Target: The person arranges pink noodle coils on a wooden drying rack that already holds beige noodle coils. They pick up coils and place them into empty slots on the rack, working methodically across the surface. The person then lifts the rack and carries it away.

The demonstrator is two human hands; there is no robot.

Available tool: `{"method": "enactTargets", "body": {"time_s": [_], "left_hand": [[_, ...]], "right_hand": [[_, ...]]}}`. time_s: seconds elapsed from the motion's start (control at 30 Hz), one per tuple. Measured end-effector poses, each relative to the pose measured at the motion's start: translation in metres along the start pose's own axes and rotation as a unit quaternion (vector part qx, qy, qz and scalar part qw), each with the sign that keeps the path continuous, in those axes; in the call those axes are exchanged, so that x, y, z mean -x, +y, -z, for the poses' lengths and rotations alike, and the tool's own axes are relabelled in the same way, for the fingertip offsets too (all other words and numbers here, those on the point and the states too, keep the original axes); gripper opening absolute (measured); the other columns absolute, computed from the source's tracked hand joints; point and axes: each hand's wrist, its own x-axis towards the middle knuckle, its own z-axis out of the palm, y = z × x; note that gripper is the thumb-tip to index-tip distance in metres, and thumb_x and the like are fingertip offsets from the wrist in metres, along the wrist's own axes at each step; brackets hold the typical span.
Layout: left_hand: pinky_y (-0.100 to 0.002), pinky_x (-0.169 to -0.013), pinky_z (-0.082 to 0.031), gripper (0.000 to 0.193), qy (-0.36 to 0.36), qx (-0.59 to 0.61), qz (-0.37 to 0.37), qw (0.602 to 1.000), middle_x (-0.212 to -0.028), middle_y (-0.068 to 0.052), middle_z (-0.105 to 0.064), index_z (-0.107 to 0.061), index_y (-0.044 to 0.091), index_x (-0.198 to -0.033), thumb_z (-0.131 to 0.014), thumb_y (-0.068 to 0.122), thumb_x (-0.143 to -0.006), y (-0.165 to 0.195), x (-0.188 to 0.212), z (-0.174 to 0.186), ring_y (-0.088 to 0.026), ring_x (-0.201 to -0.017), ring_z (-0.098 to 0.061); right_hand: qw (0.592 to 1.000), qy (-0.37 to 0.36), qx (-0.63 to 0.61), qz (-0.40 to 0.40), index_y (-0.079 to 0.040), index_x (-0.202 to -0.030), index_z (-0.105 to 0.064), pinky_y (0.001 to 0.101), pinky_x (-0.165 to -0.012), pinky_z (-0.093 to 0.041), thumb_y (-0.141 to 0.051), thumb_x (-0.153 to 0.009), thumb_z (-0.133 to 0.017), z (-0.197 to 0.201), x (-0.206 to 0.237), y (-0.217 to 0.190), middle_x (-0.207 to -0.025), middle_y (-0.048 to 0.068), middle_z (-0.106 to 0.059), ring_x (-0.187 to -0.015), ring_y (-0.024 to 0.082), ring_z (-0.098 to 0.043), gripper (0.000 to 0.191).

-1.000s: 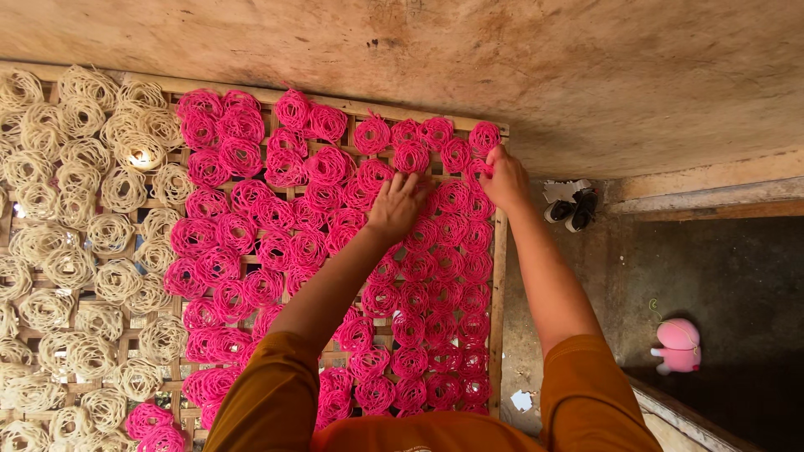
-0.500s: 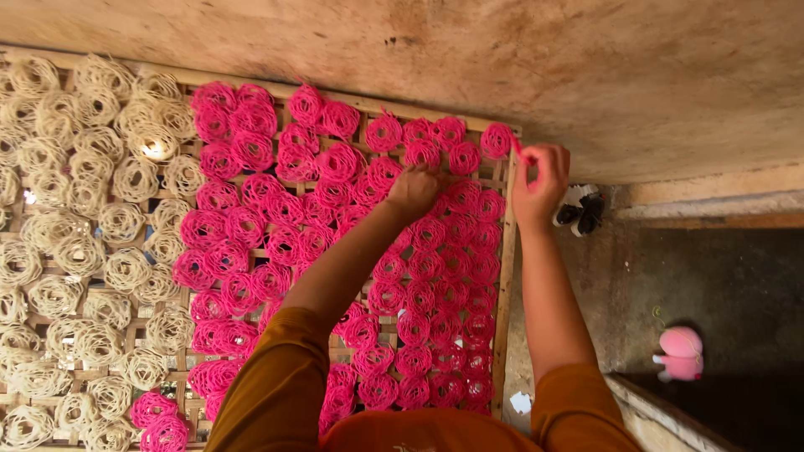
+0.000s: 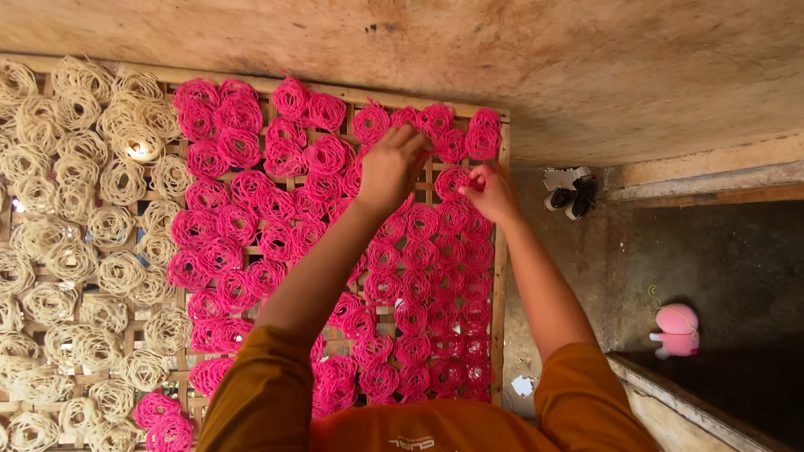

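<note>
Pink coils (image 3: 419, 226) fill the rack (image 3: 501, 276); left hand (image 3: 389, 167) pinches one at 12 o'clock, right hand (image 3: 490, 192) grips another just beside.

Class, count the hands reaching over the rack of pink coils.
2: the left hand on coils near the rack's far edge, the right hand beside it toward the far right corner. None looks hidden.

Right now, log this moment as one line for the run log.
left hand: on pink noodle coils, rack top | right hand: pinching one pink coil | rack: bamboo | white coils: left side
</note>
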Motion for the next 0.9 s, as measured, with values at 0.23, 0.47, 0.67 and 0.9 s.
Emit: {"method": "enactTargets", "body": {"time_s": [0.23, 0.47, 0.67, 0.9], "left_hand": [[-0.041, -0.093, -0.052, 0.029, -0.102, -0.064, 0.094, 0.988, -0.116, -0.004, -0.063, -0.066, 0.014, -0.123, -0.068, 0.022, -0.095, -0.012, 0.068, -0.039, -0.024, -0.110, -0.062], [-0.046, -0.098, -0.039, 0.053, -0.114, -0.220, 0.105, 0.963, -0.121, -0.011, -0.057, -0.059, 0.010, -0.138, -0.062, 0.033, -0.090, -0.026, 0.092, -0.042, -0.030, -0.116, -0.050], [-0.042, -0.097, -0.042, 0.028, -0.250, -0.226, 0.112, 0.935, -0.121, -0.007, -0.058, -0.064, 0.013, -0.119, -0.063, 0.025, -0.094, -0.027, 0.053, -0.038, -0.026, -0.119, -0.052], [-0.046, -0.088, -0.048, 0.028, -0.215, 0.028, 0.124, 0.968, -0.091, -0.004, -0.067, -0.063, 0.013, -0.106, -0.074, 0.024, -0.083, -0.013, 0.053, 0.004, -0.030, -0.083, -0.068]], "right_hand": [[0.985, 0.013, -0.152, -0.079, -0.007, -0.091, -0.063, 0.0287, -0.068, -0.053, -0.007, -0.082, -0.084, -0.011, -0.001, -0.006, -0.085, 0.000, -0.063, -0.075, 0.012, -0.062, 0.024], [0.937, 0.140, -0.318, -0.034, -0.005, -0.099, -0.061, 0.0256, -0.075, -0.053, 0.000, -0.096, -0.075, 0.022, 0.014, -0.026, -0.090, 0.004, -0.063, -0.081, 0.012, -0.060, 0.015], [0.980, 0.115, -0.088, 0.135, -0.002, -0.099, -0.067, 0.0315, -0.077, -0.056, 0.005, -0.090, -0.076, 0.021, 0.016, -0.058, -0.108, 0.013, -0.065, -0.090, 0.023, -0.067, 0.015], [0.986, 0.126, -0.093, -0.058, -0.003, -0.095, -0.066, 0.0391, -0.063, -0.053, -0.009, -0.082, -0.084, -0.005, 0.032, -0.040, -0.093, 0.014, -0.061, -0.070, 0.025, -0.066, 0.022]]}}
